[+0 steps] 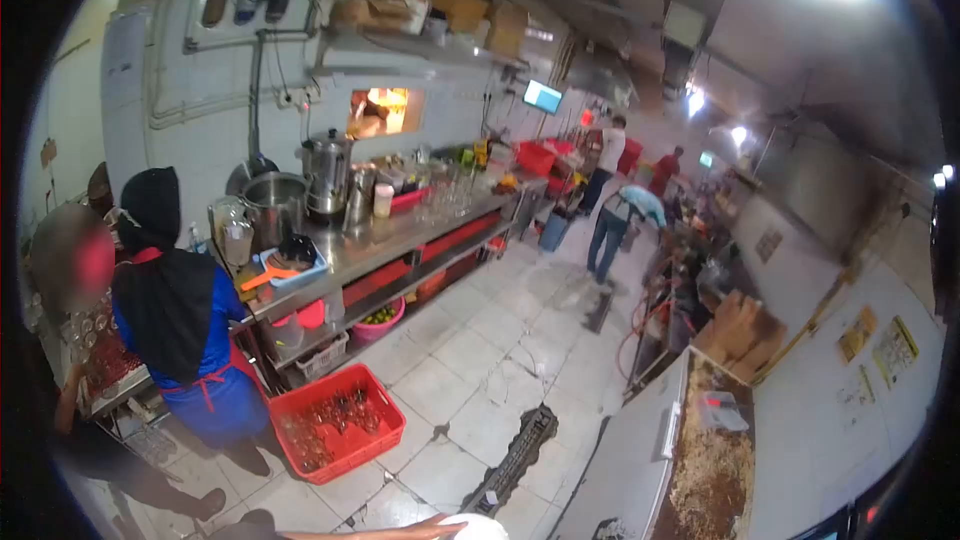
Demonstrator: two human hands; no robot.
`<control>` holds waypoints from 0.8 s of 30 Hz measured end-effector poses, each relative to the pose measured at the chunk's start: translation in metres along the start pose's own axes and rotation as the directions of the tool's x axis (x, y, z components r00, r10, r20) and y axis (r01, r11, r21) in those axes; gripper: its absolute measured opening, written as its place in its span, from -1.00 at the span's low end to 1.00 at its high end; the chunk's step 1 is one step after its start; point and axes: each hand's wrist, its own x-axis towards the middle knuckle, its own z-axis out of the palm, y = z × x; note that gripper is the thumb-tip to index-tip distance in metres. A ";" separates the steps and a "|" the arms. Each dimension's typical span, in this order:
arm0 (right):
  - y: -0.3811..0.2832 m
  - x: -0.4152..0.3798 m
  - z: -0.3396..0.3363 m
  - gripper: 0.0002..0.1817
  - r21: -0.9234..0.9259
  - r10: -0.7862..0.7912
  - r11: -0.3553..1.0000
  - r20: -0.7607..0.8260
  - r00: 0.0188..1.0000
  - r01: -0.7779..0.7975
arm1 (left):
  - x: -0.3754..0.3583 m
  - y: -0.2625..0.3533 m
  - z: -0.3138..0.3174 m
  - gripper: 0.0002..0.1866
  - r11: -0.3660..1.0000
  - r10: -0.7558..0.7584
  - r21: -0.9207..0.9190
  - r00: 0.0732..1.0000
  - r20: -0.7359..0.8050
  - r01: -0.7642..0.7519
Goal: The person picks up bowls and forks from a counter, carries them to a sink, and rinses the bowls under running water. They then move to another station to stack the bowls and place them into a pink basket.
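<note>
At the bottom edge, an arm reaches in from the left, ending in my left hand (430, 528). Its fingers lie against the rim of a white round container (478, 528), which seems to be gripped there. Most of the container is cut off by the frame. My right hand is out of sight. Ahead of the hand, a red plastic crate (352, 452) stands on the tiled floor with several glasses (335, 425) in it. A dark drain grate (515, 460) runs across the floor just beyond the container.
Two people stand at the left, one in a blue top (200, 360). A steel counter (375, 245) holds a pot (275, 205), an urn (328, 175) and glassware. Several people work farther back. On the right are a white chest (630, 450) and a cardboard box (740, 335).
</note>
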 end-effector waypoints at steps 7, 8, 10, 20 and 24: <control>-0.003 0.159 -0.103 -0.24 -0.002 0.020 1.000 -0.081 0.997 -0.021 | 0.130 0.165 0.036 -0.13 0.994 -0.094 -0.039 0.991 0.098 0.098; 0.003 0.181 -0.117 -0.24 -0.001 0.025 1.000 -0.086 0.996 -0.025 | 0.156 0.181 0.038 -0.14 0.995 -0.093 -0.034 0.990 0.107 0.097; 0.010 0.229 -0.148 -0.24 0.001 0.039 0.999 -0.090 0.995 -0.039 | 0.210 0.213 0.040 -0.16 0.995 -0.089 -0.024 0.990 0.109 0.092; 0.051 0.478 -0.323 -0.24 -0.116 -0.083 0.989 0.096 0.992 0.094 | 0.428 0.393 0.043 -0.23 0.982 -0.038 -0.185 0.997 -0.062 0.026; 0.054 0.589 -0.371 -0.25 -0.154 -0.232 0.949 0.255 0.939 0.277 | 0.505 0.445 0.014 -0.20 0.978 0.010 -0.205 0.992 -0.125 -0.036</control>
